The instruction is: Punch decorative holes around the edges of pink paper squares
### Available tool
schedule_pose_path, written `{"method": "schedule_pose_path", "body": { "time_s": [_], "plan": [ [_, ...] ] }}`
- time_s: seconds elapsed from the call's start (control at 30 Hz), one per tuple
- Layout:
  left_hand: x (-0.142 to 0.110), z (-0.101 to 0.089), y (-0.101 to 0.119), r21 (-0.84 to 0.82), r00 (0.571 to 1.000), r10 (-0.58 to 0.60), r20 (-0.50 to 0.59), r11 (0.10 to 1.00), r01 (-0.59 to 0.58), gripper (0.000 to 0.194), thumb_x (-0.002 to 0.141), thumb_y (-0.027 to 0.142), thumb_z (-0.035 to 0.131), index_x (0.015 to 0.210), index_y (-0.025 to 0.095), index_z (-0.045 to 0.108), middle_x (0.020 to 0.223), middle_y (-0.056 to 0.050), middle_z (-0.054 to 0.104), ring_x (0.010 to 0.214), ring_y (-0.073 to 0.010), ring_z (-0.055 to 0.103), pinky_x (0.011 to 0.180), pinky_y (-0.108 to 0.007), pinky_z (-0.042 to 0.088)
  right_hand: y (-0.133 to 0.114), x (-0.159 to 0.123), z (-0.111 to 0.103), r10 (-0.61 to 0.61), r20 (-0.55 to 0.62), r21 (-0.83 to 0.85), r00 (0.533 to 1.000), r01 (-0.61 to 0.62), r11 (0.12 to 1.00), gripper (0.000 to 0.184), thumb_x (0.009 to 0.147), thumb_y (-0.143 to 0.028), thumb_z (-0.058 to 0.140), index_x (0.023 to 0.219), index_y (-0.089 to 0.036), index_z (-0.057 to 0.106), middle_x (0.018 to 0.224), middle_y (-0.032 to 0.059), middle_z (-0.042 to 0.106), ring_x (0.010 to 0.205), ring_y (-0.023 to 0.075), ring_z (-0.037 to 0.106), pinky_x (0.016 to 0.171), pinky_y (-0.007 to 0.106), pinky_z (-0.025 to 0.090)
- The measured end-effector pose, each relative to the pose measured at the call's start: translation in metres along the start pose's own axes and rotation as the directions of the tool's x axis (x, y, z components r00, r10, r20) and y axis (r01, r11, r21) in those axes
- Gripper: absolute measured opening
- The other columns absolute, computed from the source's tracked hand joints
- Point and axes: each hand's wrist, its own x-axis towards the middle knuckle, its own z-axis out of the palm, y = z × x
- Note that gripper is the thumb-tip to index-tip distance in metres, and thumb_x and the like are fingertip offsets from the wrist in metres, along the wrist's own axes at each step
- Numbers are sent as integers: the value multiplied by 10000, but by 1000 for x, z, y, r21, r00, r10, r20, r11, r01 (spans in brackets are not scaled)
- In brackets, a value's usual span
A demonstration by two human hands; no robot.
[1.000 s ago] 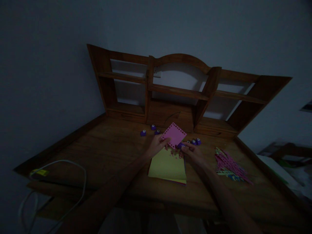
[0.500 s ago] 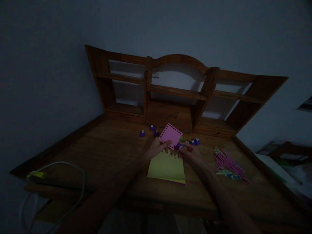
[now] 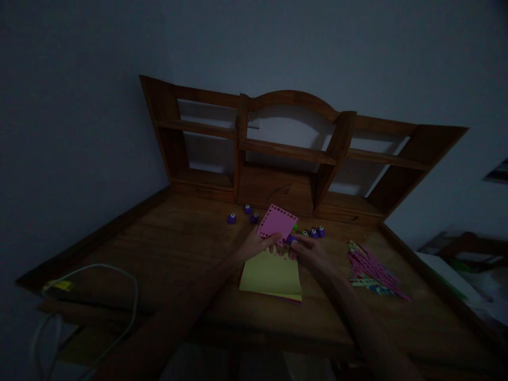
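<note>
A square of pink paper [image 3: 277, 221] with small shapes punched along its edges is pinched in my left hand [image 3: 257, 242], thumb on top. My right hand [image 3: 311, 250] grips a purple craft punch [image 3: 291, 239] at the paper's lower right edge. Whether the paper sits inside the punch slot is too dark to make out. Beneath both hands lies a stack of yellow paper [image 3: 272, 275], with tiny pink cut-outs scattered near its top.
Several purple punches stand behind my hands, some on the left [image 3: 232, 218] and some on the right [image 3: 321, 231]. Punched pink and pale strips [image 3: 373, 270] are heaped to the right. A wooden shelf unit [image 3: 278, 189] backs the desk; a white cable [image 3: 136, 288] loops at left.
The pink paper has turned and slid a little to the left in my left hand. My left thumb now reaches further over it. The right hand stays on the punch.
</note>
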Motion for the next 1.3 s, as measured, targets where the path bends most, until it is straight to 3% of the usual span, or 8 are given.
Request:
{"method": "schedule_pose_path", "body": {
  "time_s": [0.47,0.63,0.83,1.07,1.3],
  "plan": [
    [0,-1,-3,8,999,-16,-40,1000,16,345,755,448,674,842,128,578,691,-24,631,480,-91,536,443,-202,443,-4,-2,2,12,9,-10,1000,-12,1000,377,755,-437,708,1013,-162,692,724,41,647,594,124,537,570,256,407],
    [0,-2,-5,0,999,3,33,1000,-3,333,788,452,643,827,124,597,693,-41,649,481,-101,547,444,-209,441,-2,-2,1,17,-16,-17,1000,-18,1000,344,758,-399,715,1021,-178,694,746,41,658,602,127,541,586,264,411],
    [0,-2,-10,-23,999,-20,47,1000,21,343,784,461,647,817,123,601,687,-44,650,482,-103,548,443,-206,434,0,-2,2,25,-30,15,999,-24,1000,347,727,-403,738,992,-182,702,743,39,668,579,121,539,558,255,411],
    [0,-2,-13,-42,998,-55,-20,998,54,332,762,444,676,810,127,592,650,-24,618,476,-96,520,431,-199,414,-1,-3,4,34,-47,-1,998,-34,999,322,716,-394,746,952,-179,702,731,36,668,565,118,534,551,251,404],
    [0,-3,-17,-13,994,-76,79,997,77,348,776,463,655,851,126,616,650,-24,617,481,-98,520,445,-201,422,-4,-4,5,17,-5,-75,1000,-17,997,325,716,-426,736,932,-186,696,744,21,660,581,123,542,571,252,415]
  ]
}}
